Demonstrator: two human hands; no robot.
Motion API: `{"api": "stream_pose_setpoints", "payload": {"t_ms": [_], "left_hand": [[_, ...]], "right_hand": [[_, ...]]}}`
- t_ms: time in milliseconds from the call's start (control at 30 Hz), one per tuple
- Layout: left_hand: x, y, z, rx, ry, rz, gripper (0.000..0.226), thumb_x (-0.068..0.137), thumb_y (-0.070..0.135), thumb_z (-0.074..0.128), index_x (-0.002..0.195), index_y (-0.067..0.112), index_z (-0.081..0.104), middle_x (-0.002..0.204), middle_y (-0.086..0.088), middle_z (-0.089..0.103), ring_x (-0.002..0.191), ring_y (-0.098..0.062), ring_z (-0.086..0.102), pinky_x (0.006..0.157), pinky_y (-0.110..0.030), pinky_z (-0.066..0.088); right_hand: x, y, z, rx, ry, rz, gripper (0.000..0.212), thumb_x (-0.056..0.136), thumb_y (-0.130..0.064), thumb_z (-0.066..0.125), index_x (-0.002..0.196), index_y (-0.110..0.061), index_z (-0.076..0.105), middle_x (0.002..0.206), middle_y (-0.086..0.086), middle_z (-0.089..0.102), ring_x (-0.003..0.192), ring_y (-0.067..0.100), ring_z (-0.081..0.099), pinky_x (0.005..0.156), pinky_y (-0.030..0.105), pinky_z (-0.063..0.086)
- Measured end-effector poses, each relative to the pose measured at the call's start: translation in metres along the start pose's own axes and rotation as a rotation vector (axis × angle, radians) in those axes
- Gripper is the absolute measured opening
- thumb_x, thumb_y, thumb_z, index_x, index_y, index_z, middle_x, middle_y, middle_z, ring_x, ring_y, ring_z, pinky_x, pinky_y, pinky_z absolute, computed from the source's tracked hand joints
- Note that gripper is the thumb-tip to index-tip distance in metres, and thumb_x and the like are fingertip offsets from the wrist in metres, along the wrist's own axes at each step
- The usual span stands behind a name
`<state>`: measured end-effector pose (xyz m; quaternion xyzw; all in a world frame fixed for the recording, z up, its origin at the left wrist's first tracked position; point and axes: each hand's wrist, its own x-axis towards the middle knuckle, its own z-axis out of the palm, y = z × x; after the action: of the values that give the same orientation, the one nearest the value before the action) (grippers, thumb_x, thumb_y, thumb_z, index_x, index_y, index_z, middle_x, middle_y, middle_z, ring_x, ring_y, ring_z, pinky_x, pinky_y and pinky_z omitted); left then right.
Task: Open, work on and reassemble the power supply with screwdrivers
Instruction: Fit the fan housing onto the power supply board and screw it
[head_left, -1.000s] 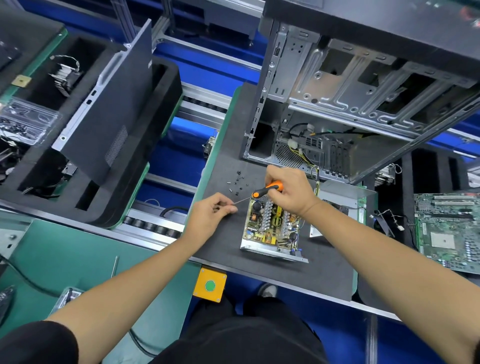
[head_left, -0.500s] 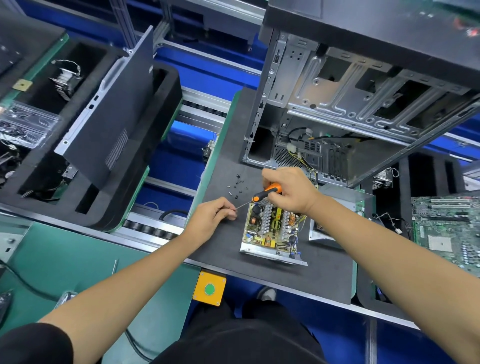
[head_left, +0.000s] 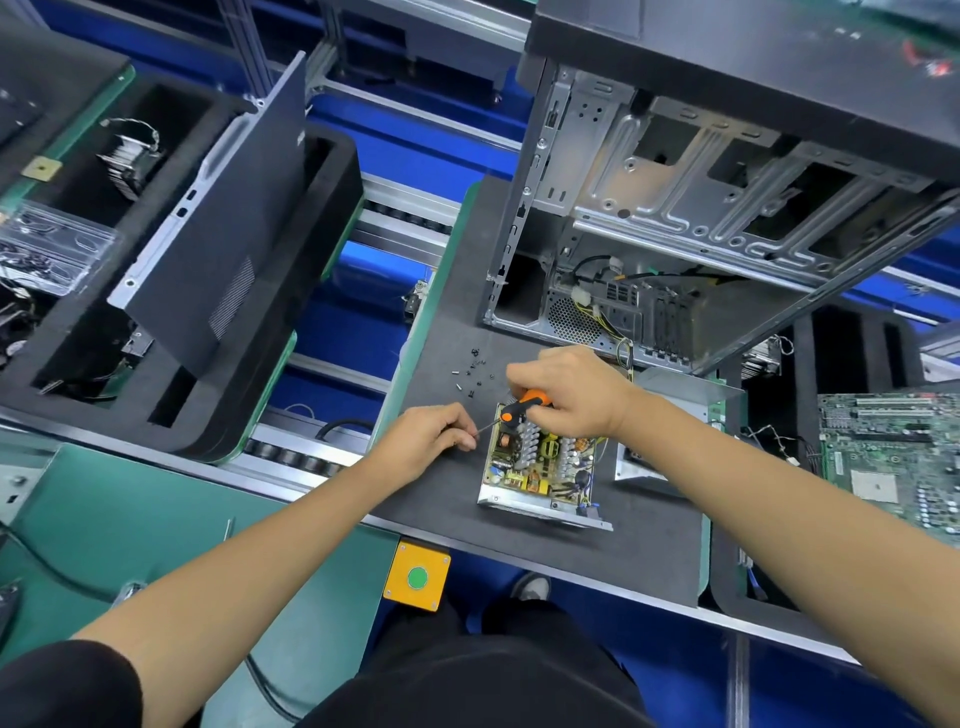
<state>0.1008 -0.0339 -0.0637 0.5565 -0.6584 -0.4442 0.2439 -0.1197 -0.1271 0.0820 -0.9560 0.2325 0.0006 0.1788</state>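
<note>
The opened power supply, a shallow silver metal tray carrying a yellow-green circuit board crowded with coils, capacitors and finned heat sinks (head_left: 540, 462), lies flat on the dark grey foam-topped table (head_left: 457, 499), at about 6 o'clock from the open silver computer case (head_left: 675, 208). The right hand (head_left: 576, 395) has its grip curled firmly round the orange-and-black handle of a small screwdriver (head_left: 522, 408), whose thin shaft slants out toward 8 o'clock. The left hand (head_left: 426, 441), just beside the tray's left edge, pinches its fingertips at the shaft's tip; whether a screw sits between them I cannot tell. A scatter of small dark loose screws (head_left: 470, 371) lies at roughly 11 o'clock from the supply.

The unit looks stiff and moderately heavy for its size, with a rigid steel shell, but the exposed board is fragile. I would take hold by the folded metal side walls or the front lip, never by the components; the sheet edges may be sharp and the bare metal a bit slippery
</note>
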Motion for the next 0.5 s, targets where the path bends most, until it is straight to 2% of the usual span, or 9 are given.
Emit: {"api": "stream_pose_setpoints", "payload": {"t_ms": [133, 233, 333, 433, 500], "left_hand": [[-0.0026, 0.0, 0.0033, -0.002, 0.003, 0.071, 0.006, 0.093, 0.018, 0.073, 0.093, 0.023, 0.072, 0.093, 0.017, 0.074, 0.09, -0.002, 0.068, 0.082, -0.025, 0.054], [-0.0031, 0.0004, 0.004, -0.002, 0.027, 0.102, 0.005, 0.091, 0.018, 0.075, 0.094, 0.022, 0.074, 0.095, 0.016, 0.074, 0.092, 0.0, 0.067, 0.082, -0.02, 0.052], [-0.003, 0.0008, 0.0022, 0.0, 0.033, 0.124, 0.005, 0.09, 0.018, 0.076, 0.095, 0.02, 0.076, 0.095, 0.013, 0.074, 0.092, -0.001, 0.067, 0.084, -0.022, 0.053], [-0.0041, 0.002, 0.0005, -0.011, 0.024, 0.102, 0.006, 0.09, 0.017, 0.077, 0.094, 0.021, 0.076, 0.095, 0.014, 0.075, 0.092, -0.002, 0.068, 0.086, -0.025, 0.054], [-0.0052, 0.0037, 0.0, -0.051, 0.025, 0.066, 0.01, 0.088, 0.017, 0.079, 0.093, 0.026, 0.076, 0.094, 0.017, 0.075, 0.092, -0.002, 0.069, 0.085, -0.022, 0.054]], "right_hand": [[-0.0022, -0.0019, -0.001, -0.036, -0.004, -0.044, 0.019, 0.074, -0.031, 0.042, 0.081, -0.017, 0.053, 0.062, -0.004, 0.056, 0.057, 0.026, 0.048, 0.056, 0.031, 0.037], [-0.0034, 0.0004, 0.0004, -0.045, -0.002, -0.009, 0.019, 0.074, -0.032, 0.041, 0.082, -0.019, 0.052, 0.061, -0.003, 0.056, 0.059, 0.026, 0.048, 0.057, 0.034, 0.041], [-0.0042, 0.0011, 0.0028, -0.037, 0.001, 0.036, 0.016, 0.073, -0.032, 0.042, 0.083, -0.022, 0.05, 0.059, -0.003, 0.054, 0.059, 0.025, 0.048, 0.057, 0.036, 0.043], [-0.0043, 0.0008, 0.005, -0.03, 0.007, 0.05, 0.014, 0.072, -0.032, 0.043, 0.083, -0.024, 0.047, 0.058, -0.005, 0.051, 0.059, 0.024, 0.048, 0.055, 0.032, 0.037], [-0.0043, 0.0008, 0.0055, -0.032, 0.016, 0.049, 0.013, 0.072, -0.032, 0.043, 0.082, -0.025, 0.047, 0.057, -0.005, 0.05, 0.058, 0.024, 0.047, 0.054, 0.03, 0.033]]}}
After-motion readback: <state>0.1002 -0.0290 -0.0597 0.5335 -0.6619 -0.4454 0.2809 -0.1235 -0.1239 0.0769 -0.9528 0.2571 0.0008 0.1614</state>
